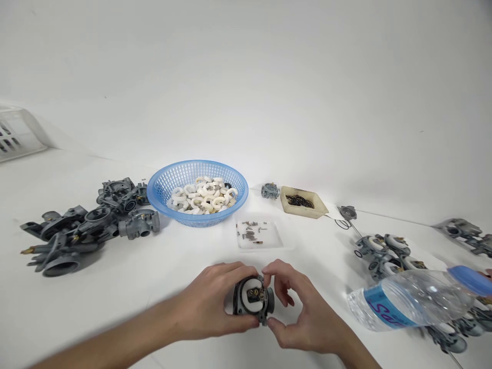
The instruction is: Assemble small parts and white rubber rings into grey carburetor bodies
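My left hand (pixel 215 297) is closed around a grey metal carburetor (pixel 267 302), thumb below and fingers above. The carburetor's open bowl side faces up, showing a white U-shaped float (pixel 248 297) and brass parts in the middle. At the carburetor's right edge is my right hand (pixel 303 307), its index fingertip at the top corner and its thumb at the bottom corner; its other fingers are curled. Just beyond my hands, a shallow white tray (pixel 277 238) holds small pins, springs and screws. Past it, a blue mesh basket (pixel 159 197) contains many white floats.
Grey carburetor bodies (pixel 100 220) are heaped at left. A cream tray (pixel 286 205) of black rubber rings and a single carburetor (pixel 270 190) stand at the back. At right, a clear bottle (pixel 426 297) with a blue cap overlaps carburetors with floats (pixel 388 251). Another person's fingers (pixel 489 272) show at the right edge.
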`<action>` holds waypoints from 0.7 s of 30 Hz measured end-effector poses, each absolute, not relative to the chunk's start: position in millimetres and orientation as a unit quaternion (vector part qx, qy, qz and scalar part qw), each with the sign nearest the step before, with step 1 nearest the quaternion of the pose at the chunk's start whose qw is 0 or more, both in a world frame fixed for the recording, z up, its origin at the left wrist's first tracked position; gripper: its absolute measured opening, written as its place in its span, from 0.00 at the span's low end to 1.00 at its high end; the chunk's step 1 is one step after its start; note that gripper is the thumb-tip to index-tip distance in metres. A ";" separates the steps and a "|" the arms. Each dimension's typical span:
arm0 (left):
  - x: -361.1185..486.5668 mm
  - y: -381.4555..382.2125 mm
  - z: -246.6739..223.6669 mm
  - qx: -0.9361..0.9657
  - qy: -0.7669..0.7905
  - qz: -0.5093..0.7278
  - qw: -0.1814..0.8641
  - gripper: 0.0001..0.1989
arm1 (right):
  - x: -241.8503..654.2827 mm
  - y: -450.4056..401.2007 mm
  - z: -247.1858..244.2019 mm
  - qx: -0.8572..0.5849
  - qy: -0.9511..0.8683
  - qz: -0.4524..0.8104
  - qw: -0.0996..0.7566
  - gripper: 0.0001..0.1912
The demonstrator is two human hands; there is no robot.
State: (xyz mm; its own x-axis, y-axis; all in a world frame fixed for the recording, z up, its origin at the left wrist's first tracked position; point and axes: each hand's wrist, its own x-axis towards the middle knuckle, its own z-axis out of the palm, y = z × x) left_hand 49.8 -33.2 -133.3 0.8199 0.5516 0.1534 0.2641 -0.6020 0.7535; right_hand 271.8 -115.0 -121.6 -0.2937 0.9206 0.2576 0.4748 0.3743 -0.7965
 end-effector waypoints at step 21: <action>50.1 -34.6 -134.5 0.877 0.231 0.192 0.376 0.25 | 271.8 -118.8 -118.1 -0.477 -0.729 0.348 0.348 0.39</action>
State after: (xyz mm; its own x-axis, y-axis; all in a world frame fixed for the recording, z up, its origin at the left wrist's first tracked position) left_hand 50.1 -34.6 -134.5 0.8195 0.5493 0.1635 0.2600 -0.6105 0.7481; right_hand 271.8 -118.8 -118.1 -0.3031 0.9367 0.1751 0.4533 0.3033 -0.8381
